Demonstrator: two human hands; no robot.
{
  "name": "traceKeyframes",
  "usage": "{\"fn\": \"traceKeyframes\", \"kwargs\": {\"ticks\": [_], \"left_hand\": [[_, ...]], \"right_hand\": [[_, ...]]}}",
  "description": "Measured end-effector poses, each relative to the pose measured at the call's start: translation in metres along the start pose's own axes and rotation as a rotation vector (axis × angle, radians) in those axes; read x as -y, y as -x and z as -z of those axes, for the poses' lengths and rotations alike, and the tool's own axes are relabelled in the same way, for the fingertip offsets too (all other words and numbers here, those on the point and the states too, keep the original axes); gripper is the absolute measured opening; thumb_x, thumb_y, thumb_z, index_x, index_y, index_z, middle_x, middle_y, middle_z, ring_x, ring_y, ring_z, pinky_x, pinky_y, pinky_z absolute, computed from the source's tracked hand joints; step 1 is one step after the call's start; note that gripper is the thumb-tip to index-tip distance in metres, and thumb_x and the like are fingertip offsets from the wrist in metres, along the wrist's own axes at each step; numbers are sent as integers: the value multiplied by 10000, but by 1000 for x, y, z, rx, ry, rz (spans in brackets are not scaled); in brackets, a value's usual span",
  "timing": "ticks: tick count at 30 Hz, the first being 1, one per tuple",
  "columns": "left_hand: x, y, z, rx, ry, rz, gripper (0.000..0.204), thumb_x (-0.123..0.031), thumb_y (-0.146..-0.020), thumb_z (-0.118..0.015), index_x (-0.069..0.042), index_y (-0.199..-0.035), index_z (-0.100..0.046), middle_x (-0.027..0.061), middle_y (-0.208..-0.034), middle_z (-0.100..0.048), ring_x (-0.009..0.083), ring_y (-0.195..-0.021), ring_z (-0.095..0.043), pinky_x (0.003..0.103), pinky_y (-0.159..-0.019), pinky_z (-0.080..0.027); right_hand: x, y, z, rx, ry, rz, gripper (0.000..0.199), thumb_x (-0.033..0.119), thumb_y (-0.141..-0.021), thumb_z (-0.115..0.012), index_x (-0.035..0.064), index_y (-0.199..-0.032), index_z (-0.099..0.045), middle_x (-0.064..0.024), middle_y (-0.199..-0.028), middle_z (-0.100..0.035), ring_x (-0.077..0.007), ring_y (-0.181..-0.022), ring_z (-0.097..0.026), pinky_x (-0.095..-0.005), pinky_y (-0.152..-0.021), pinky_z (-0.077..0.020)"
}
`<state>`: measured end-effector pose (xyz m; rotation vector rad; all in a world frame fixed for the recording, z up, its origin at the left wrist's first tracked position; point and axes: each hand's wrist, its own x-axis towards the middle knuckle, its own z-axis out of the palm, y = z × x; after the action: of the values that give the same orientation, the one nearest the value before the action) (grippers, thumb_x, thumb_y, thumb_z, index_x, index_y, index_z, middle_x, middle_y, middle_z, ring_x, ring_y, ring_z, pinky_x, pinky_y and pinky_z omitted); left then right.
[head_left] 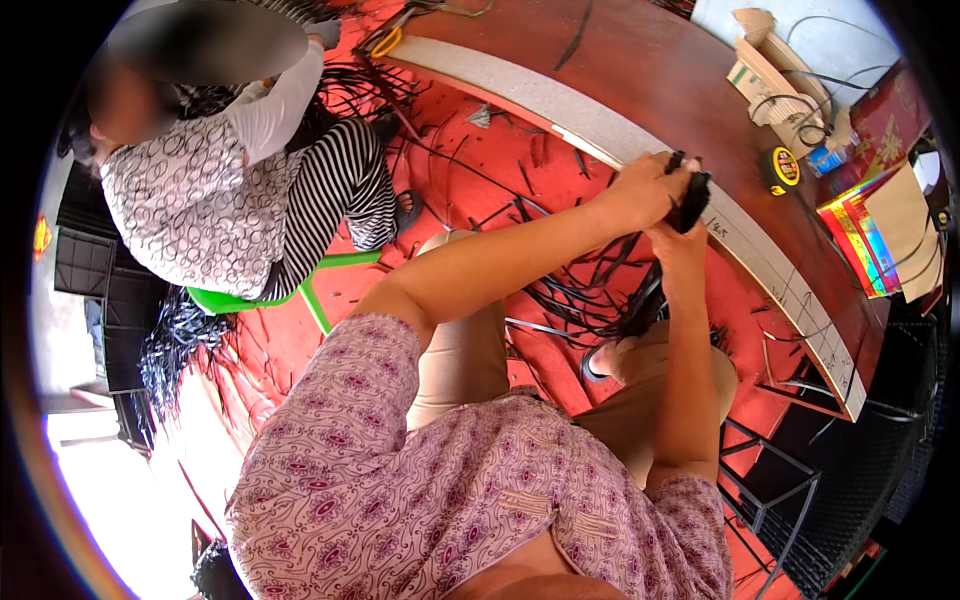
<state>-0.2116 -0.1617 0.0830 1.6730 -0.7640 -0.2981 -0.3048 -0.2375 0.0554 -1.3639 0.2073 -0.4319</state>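
Observation:
A bundle of black flat strips [690,208] is gripped in both of my hands, beside the pale edge of the table. My left hand [643,190] closes round its upper part, fingers curled. Just below it, my right hand [680,248] wraps round the same bundle. Long black strips [640,315] trail from under my hands toward the floor between my knees. Finer detail at the fingertips is too small to make out.
The red-brown table [640,75] has a pale board [500,75] with pencil marks along its edge. A tape measure [785,168], torn cardboard [775,80] and a shiny box [865,245] lie right. Left, a person [200,210] sits on a green stool [335,262]. Strip scraps litter the red floor.

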Motion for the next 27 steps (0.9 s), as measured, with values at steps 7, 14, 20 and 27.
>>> {"fn": "traceKeyframes", "kwargs": {"ticks": [7, 14, 20, 27], "left_hand": [[4, 12, -3, -34, -116, 41, 470, -443, -932, -498, 14, -873, -591, 192, -762, -570, 323, -678, -572, 428, -625, -474], [-7, 14, 8, 15, 146, 185, 495, -444, -936, -522, 17, -759, -561, 73, -656, -565, 154, -632, -521, 329, -589, -447], [-25, 19, 23, -9, 204, 228, 532, -477, -917, -521, 33, -777, -573, 124, -679, -566, 212, -666, -541, 364, -644, -457], [-26, 19, 37, -102, -138, 97, 530, -441, -926, -490, 72, -844, -595, 262, -821, -607, 440, -849, -588, 468, -765, -461]], "right_hand": [[-26, -4, 11, 64, 94, 58, 388, 93, -751, -770, -8, -1075, -582, -7, -985, -604, -99, -855, -570, -247, -754, -479], [-30, -3, 3, -11, 98, 60, 380, 144, -885, -631, -14, -1207, -506, -26, -1079, -581, -97, -917, -553, -237, -775, -453], [-13, -1, -22, -70, 338, 261, 234, 146, -904, -584, -71, -990, -564, -64, -890, -616, -143, -799, -554, -289, -711, -448], [-27, -11, -31, -43, 388, 233, 219, 106, -878, -613, -72, -999, -573, -66, -862, -640, -131, -786, -564, -273, -710, -447]]}}
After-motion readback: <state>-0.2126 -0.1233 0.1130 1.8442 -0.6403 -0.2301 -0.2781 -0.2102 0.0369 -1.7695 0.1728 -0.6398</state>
